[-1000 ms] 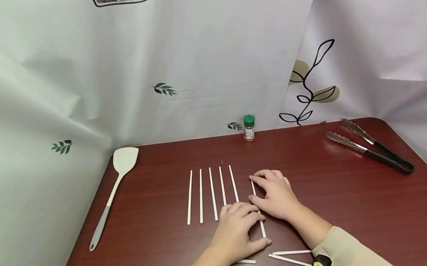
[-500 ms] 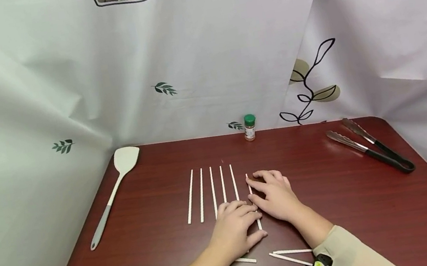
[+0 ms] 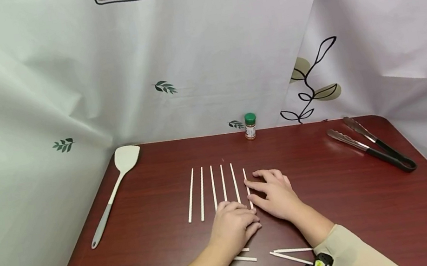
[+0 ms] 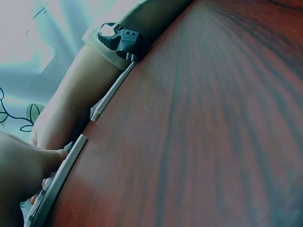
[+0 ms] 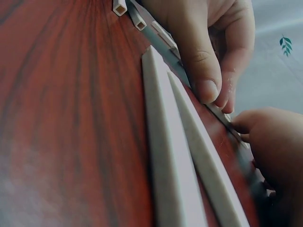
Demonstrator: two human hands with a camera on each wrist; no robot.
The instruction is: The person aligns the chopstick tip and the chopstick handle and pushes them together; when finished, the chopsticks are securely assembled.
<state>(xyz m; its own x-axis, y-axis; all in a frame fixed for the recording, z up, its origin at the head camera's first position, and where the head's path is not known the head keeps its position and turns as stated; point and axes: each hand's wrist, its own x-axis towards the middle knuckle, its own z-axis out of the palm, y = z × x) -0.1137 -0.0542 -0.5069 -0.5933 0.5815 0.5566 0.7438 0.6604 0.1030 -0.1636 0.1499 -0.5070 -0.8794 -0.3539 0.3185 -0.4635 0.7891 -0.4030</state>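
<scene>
Several slim white chopsticks (image 3: 212, 185) lie side by side in a row mid-table. At the row's right end, a further chopstick (image 3: 245, 175) lies under both hands. My left hand (image 3: 235, 226) has its thumb and fingers bent about the near part, which it hides. Higher up, my right hand (image 3: 276, 193) touches the same chopstick with extended forefinger and thumb from the right. In the right wrist view, the left hand (image 5: 203, 47) has thumb and fingers close together, opposite the right hand (image 5: 279, 142).
Loose chopsticks (image 3: 246, 259) lie partly under the left wrist, and two more chopsticks (image 3: 290, 250) by the right cuff. A white turner (image 3: 114, 187) lies left, tongs (image 3: 372, 146) right. A green-capped spice jar (image 3: 250, 126) stands at the back, before a white sheet (image 3: 193, 61).
The chopstick under both hands has slid left, toward the row, and a little away from me. My left hand has shifted slightly left and its thumb has drawn in; the right hand has barely moved.
</scene>
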